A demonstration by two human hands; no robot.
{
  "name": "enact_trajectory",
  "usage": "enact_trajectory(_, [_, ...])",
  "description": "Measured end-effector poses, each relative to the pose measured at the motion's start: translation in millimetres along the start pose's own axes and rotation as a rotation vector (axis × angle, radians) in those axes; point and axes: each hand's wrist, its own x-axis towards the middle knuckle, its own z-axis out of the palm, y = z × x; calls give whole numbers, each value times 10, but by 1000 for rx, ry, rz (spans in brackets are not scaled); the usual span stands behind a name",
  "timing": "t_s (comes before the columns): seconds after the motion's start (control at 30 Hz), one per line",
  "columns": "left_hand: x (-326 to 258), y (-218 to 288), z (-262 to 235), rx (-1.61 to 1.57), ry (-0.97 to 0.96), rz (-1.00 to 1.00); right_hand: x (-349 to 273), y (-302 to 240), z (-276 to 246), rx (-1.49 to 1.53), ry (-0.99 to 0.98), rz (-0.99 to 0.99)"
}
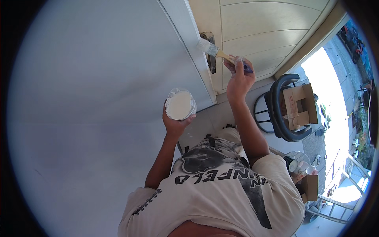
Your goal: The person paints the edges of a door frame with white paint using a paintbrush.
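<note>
My left hand [176, 125] is closed around a small tub of white paint [181, 105], its open top facing up and its rim smeared white. In my right hand [239, 77] I grip a paintbrush [223, 55] by its dark-ended wooden handle. The bristles are coated white and lie against or just in front of the pale door frame [189, 23]; I cannot tell whether they touch. Close behind the brush is a dark metal lock plate [210, 59] on the edge of a cream panelled door [264, 27].
A wide white wall [94, 79] fills the left. To the right stands a black chair [276, 106] bearing an open cardboard box [300, 104]. Farther down are a small round table [298, 158] with containers, another box [310, 187] and a metal ladder [335, 209]. Sunlit paving lies beyond the doorway.
</note>
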Motion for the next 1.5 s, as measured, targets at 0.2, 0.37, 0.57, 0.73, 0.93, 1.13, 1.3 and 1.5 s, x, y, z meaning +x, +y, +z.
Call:
enact_trajectory(0.2, [-34, 41, -26, -19, -6, -34, -333, 704, -809, -389, 234, 229])
enact_trajectory(0.37, [-84, 11, -64, -5, -2, -1, -167, 291, -268, -275, 116, 143])
enact_trajectory(0.57, [-145, 17, -78, -44, -2, -2, -94, -97, 132, -38, 11, -73])
enact_trajectory(0.73, [-151, 34, -68, -11, -12, 26, -311, 655, -647, -323, 186, 74])
enact_trajectory(0.93, [-212, -56, -117, -64, 22, 27, -208, 486, -485, -484, 198, 84])
enact_trajectory(1.13, [-213, 31, -118, -68, 24, 29, 7, -77, 188, -67, 108, -18])
enact_trajectory(1.3, [-206, 49, -108, -78, 8, 7, -142, 542, -440, -190, 229, 120])
enact_trajectory(1.5, [-177, 36, -54, -46, 14, 0, -114, 712, -707, -539, 306, 145])
